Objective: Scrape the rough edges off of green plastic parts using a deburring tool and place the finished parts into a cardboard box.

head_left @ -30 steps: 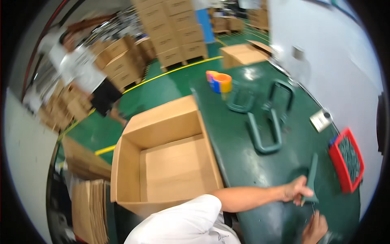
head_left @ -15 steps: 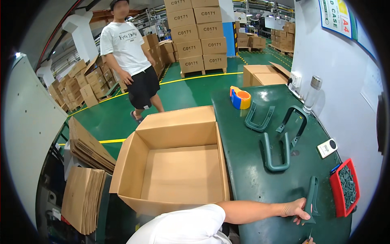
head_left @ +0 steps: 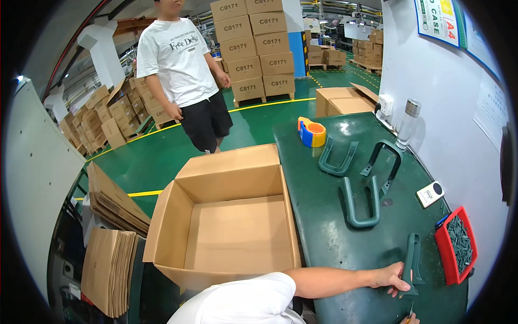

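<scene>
My left hand (head_left: 390, 277) is closed around one end of a dark green U-shaped plastic handle (head_left: 413, 259) at the near right of the table. The handle stands tilted on the tabletop, its bend hiding part of the other leg. Just below it, at the lower edge, my right hand (head_left: 412, 319) shows only its fingertips. They pinch a small knife (head_left: 411, 309) with a thin pointed blade and what looks like a yellow handle. The blade points up toward the held piece. Three similar green handles (head_left: 360, 220) lie or stand farther back.
A red bin (head_left: 452, 275) of small green scraps sits at the right. Behind are a white device (head_left: 430, 194), clear bottle (head_left: 408, 124) and tape dispenser (head_left: 312, 133). Left of the table stands an open carton (head_left: 237, 232), beside flattened cardboard (head_left: 108, 270). A person (head_left: 181, 70) stands beyond it.
The person beyond the carton has walked closer and to the right. My view has shifted slightly; both hands stay at the green handle with almost the same pose.
</scene>
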A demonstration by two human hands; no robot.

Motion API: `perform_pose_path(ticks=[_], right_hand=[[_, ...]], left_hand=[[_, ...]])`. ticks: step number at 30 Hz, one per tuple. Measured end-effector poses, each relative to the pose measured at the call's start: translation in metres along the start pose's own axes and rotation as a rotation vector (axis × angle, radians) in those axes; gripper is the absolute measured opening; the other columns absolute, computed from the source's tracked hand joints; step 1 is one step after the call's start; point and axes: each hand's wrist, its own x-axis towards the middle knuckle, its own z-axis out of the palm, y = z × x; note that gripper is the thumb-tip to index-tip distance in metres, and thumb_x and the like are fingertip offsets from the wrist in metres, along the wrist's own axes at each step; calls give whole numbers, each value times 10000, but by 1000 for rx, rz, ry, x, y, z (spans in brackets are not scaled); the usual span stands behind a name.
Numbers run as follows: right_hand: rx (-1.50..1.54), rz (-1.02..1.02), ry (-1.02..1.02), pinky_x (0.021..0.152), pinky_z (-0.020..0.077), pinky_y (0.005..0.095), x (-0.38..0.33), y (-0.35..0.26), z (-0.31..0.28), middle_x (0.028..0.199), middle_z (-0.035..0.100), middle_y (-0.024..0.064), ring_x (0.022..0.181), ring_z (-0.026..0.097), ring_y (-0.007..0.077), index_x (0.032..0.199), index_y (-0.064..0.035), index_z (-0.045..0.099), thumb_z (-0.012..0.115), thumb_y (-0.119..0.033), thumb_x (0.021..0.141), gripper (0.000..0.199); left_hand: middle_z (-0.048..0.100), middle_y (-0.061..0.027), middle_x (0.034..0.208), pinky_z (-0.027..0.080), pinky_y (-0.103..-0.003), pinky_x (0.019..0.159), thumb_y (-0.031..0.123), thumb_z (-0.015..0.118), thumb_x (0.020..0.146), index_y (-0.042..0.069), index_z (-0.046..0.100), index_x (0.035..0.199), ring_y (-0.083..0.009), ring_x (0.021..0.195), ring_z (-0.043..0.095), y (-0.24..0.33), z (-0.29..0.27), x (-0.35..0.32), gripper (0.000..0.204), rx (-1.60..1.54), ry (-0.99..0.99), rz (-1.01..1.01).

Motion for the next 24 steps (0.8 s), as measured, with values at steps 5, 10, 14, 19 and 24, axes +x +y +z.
perform_pose_path(ticks=[5,10,14,19,24], right_hand=[[12,0,-10,599,474,369,-1,2,1,741,585,118,644,564,295,873,-27,661,613,-97,791,118],[14,39,-49,606,467,375,-2,4,1,750,578,118,657,560,300,898,-35,658,615,-106,787,139],[32,42,-56,606,461,382,-3,8,2,750,571,121,661,556,307,903,-35,657,616,-111,788,144],[105,35,-83,614,456,385,-1,4,0,761,567,129,665,551,314,910,-33,652,615,-115,794,147],[76,21,-82,617,450,388,-5,9,-1,774,563,132,674,544,318,917,-35,646,606,-117,803,146]], left_hand=[[607,-105,661,400,-200,372,237,738,733,1,526,819,-126,457,555,1,1,-1,328,5,5,6],[604,-95,656,394,-196,376,236,736,729,7,517,828,-115,458,550,-1,0,1,332,22,5,-15],[601,-82,653,394,-204,387,239,737,724,16,511,825,-104,463,542,1,2,1,333,91,-10,12],[570,-74,608,399,-283,455,232,744,688,16,517,758,-136,497,531,16,23,-18,321,479,188,187],[580,-90,619,423,-325,492,173,712,671,24,581,780,-233,530,547,106,27,-81,226,1195,153,606]])
